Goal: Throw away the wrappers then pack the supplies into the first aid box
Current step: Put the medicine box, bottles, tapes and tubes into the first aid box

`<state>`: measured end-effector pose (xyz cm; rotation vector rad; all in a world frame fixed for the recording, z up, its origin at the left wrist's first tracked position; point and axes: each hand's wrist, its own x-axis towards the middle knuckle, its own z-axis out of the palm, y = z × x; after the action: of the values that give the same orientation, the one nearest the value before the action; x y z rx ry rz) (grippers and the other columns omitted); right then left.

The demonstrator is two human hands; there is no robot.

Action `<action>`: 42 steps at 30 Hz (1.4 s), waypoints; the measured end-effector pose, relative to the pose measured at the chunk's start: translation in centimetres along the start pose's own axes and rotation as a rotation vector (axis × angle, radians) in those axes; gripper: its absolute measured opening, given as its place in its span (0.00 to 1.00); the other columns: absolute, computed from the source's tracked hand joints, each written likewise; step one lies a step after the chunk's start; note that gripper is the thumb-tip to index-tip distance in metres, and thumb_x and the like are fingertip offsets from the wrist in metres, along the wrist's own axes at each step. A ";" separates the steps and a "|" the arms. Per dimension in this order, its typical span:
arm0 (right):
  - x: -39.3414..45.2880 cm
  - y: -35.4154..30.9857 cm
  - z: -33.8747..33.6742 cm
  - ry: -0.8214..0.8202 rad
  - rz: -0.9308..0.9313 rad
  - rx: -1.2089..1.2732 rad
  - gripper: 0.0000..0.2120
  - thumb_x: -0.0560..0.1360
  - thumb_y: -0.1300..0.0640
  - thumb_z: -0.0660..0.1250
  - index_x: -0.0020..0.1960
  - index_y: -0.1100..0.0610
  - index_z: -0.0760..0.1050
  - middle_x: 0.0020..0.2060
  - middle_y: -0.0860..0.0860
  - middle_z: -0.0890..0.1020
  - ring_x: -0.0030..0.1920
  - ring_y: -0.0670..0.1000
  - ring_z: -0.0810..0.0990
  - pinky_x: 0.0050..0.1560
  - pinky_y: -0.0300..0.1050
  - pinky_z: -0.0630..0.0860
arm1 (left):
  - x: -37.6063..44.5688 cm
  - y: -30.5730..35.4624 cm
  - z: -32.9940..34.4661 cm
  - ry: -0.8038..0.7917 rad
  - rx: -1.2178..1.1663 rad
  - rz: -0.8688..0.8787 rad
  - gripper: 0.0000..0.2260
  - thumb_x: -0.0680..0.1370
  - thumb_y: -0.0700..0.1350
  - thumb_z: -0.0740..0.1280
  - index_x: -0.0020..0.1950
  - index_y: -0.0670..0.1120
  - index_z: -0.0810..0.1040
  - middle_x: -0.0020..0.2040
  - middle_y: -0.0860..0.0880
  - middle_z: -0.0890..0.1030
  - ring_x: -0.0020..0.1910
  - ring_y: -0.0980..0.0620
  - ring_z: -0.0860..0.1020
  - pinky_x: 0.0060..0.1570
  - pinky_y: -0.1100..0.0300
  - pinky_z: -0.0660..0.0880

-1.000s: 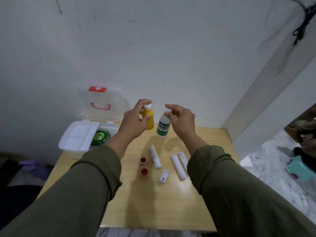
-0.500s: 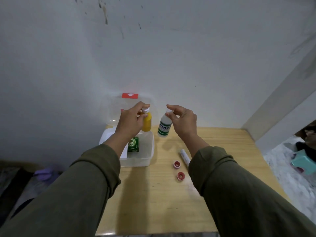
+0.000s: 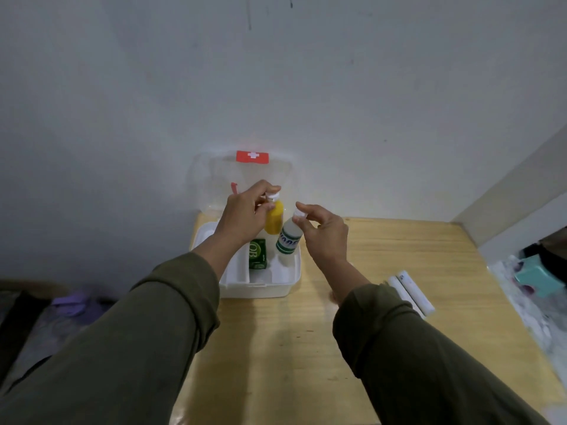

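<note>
- Left hand closed on the neck of a small yellow plastic bottle with a white cap, held upright over the rear of the open white plastic first aid box.
- Right hand pinching the white cap of a white plastic bottle with a green printed label, fingertips only, remaining fingers loosely spread; bottle tilted, base already down in the right side of the box.
- Box sitting at the far left corner of the pale wooden desk, clear lid with a red cross sticker propped open against the wall.
- Inside already: a green carton standing about mid-box, white divider tray to its left.
- Best lowered one at a time, probably: white bottle first into the right-hand compartment, straightened before release so as not to topple.
- Yellow bottle then set just beside it, clear of the green carton; gripping lower on the body would likely steady it.
- Worth keeping both upright and low enough for the lid to shut.
- Still to pack: two white paper-wrapped rolls lying side by side near the right edge of the desk, partly behind the right sleeve.
</note>
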<state>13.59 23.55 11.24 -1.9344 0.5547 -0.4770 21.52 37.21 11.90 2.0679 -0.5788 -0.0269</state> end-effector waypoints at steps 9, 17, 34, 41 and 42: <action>-0.4 1.2 0.4 -0.010 -0.010 -0.033 0.11 0.71 0.58 0.72 0.52 0.52 0.82 0.47 0.48 0.84 0.49 0.46 0.81 0.52 0.39 0.75 | 0.2 -0.2 0.7 -0.051 -0.067 0.042 0.13 0.76 0.39 0.67 0.57 0.54 0.77 0.52 0.52 0.82 0.54 0.51 0.81 0.63 0.52 0.72; -1.2 1.6 0.2 -0.019 -0.021 -0.046 0.10 0.71 0.59 0.72 0.52 0.52 0.82 0.48 0.49 0.84 0.50 0.46 0.81 0.46 0.27 0.72 | -0.9 -0.7 0.9 -0.110 0.027 0.065 0.14 0.76 0.38 0.66 0.61 0.50 0.77 0.59 0.46 0.80 0.55 0.48 0.80 0.52 0.62 0.74; -2.7 4.9 2.0 -0.077 -0.067 -0.147 0.09 0.72 0.60 0.70 0.52 0.52 0.81 0.51 0.53 0.84 0.53 0.52 0.81 0.55 0.52 0.79 | -1.7 -4.4 2.7 -0.233 0.042 -0.063 0.11 0.76 0.38 0.67 0.56 0.49 0.77 0.57 0.46 0.81 0.58 0.50 0.78 0.48 0.65 0.69; -2.7 5.2 2.0 -0.115 -0.075 -0.213 0.14 0.72 0.59 0.70 0.56 0.49 0.80 0.57 0.53 0.81 0.59 0.52 0.76 0.60 0.52 0.75 | -1.5 -4.8 3.3 -0.239 0.071 -0.067 0.12 0.75 0.38 0.68 0.57 0.49 0.79 0.55 0.45 0.82 0.55 0.48 0.79 0.51 0.63 0.70; -2.7 5.3 2.0 -0.119 -0.078 -0.234 0.16 0.72 0.58 0.70 0.58 0.48 0.79 0.57 0.53 0.81 0.60 0.52 0.75 0.62 0.51 0.73 | -1.5 -4.9 3.4 -0.238 0.072 -0.067 0.12 0.75 0.38 0.68 0.57 0.49 0.79 0.55 0.46 0.82 0.55 0.48 0.79 0.52 0.64 0.69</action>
<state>11.60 24.57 5.40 -2.1986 0.4769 -0.3553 21.25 37.25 5.80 2.1697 -0.6622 -0.2980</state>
